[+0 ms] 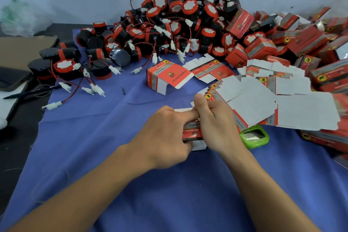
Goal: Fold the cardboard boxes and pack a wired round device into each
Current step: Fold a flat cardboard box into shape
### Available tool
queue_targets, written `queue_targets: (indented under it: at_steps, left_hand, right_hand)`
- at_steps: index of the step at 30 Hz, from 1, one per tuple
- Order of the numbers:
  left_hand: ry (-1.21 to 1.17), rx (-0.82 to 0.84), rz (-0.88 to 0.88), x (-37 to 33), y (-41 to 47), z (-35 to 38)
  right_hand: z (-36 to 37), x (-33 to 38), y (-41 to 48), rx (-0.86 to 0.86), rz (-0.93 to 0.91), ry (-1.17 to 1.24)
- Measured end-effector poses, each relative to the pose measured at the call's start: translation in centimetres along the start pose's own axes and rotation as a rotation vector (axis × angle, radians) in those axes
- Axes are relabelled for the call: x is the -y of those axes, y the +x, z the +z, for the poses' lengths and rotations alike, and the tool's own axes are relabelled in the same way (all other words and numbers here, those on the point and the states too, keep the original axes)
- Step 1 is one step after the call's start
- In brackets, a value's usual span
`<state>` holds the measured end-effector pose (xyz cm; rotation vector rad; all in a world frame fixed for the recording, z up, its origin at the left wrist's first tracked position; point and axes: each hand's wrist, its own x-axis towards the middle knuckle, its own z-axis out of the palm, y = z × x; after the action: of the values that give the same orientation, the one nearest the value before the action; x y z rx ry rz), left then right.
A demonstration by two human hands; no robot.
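Cardboard box point(192, 131) is sitting half-formed between both hands, low over the blue cloth point(94, 147); we are judging the job as mid-run; closed boxes point(308, 43) are lying heaped far right, while a big pile of round devices point(178, 24) and a fan of flat blanks point(263, 103) are waiting. Left hand point(165, 137) and right hand point(216, 124) are both pinching the box, fingers curled over its edges; one erected box point(165, 77) is lying open beyond them.

Over the blue-clothed worktop point(113, 156), the left grip point(165, 135) and right grip point(216, 124) pinch a red carton point(192, 132), apparently still half flattened. Behind lie flat carton blanks point(263, 103), one opened box point(165, 77) and heaped wired round devices point(178, 24).
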<state>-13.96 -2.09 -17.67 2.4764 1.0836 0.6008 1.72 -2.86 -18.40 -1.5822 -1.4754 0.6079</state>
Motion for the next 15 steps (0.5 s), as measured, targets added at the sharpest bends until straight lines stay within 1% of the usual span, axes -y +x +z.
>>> queue_targets:
  at_steps: [2, 5, 7, 8, 12, 15]
  left_hand:
    - [0.02, -0.011, 0.001, 0.0, -0.1, 0.2]
    - [0.072, -0.105, -0.032, -0.4, -0.5, 1.0]
    - [0.14, -0.149, 0.003, -0.6, -0.6, 1.3]
    - [0.144, -0.13, 0.016, -0.7, -0.6, 1.1]
    - [-0.038, 0.049, -0.036, -0.6, 0.1, -0.7]
    - [-0.027, 0.099, 0.0, -0.1, 0.3, -1.0]
  right_hand:
    - [0.2, -0.2, 0.0, 0.01, 0.001, 0.033]
    - [0.4, -0.1, 0.1, 0.058, 0.002, 0.079]
    - [0.5, 0.0, 0.0, 0.063, 0.016, 0.09]
    - [0.5, 0.0, 0.0, 0.055, 0.023, 0.098]
    - [0.5, -0.4, 0.2, -0.005, 0.03, 0.11]
    - [0.3, -0.6, 0.2, -0.002, 0.032, 0.065]
